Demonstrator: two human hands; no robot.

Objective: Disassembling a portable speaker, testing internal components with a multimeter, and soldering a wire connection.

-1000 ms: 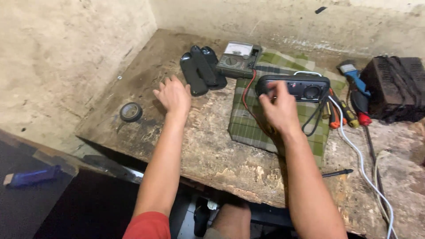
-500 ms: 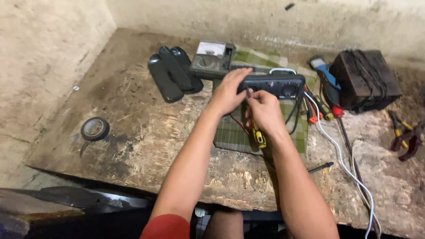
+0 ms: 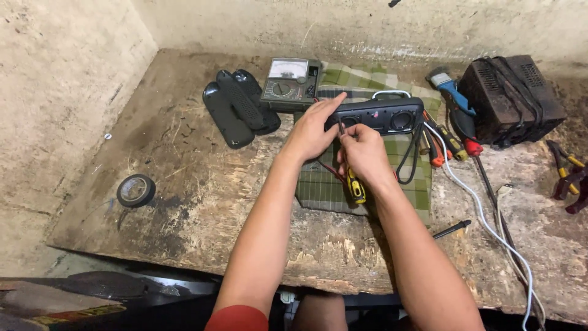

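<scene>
Since a second ago: left hand (image 3: pixel 315 130) has left the bare table (image 3: pixel 202 208) and come to the black oblong speaker (image 3: pixel 380 115); right hand (image 3: pixel 362 150) has picked up a yellow-and-black-handled screwdriver (image 3: pixel 353 181).
Left hand: fingers spread and laid on the speaker's left end, steadying it, not closed around it.
Right hand: closed around the screwdriver, handle hanging below the palm, thin metal shaft pointing up at the speaker's front.
Speaker: lies lengthwise on a green checked cloth (image 3: pixel 334 187) at the middle of the worn wooden table.
Behind it: grey analogue dial meter (image 3: pixel 289 84), with black plastic casing pieces (image 3: pixel 236 110) to its left.
Left: roll of black tape (image 3: pixel 135 190).
Right: dark boxy unit (image 3: pixel 508 98), loose screwdrivers (image 3: pixel 450 142), white cable (image 3: pixel 490 227).
</scene>
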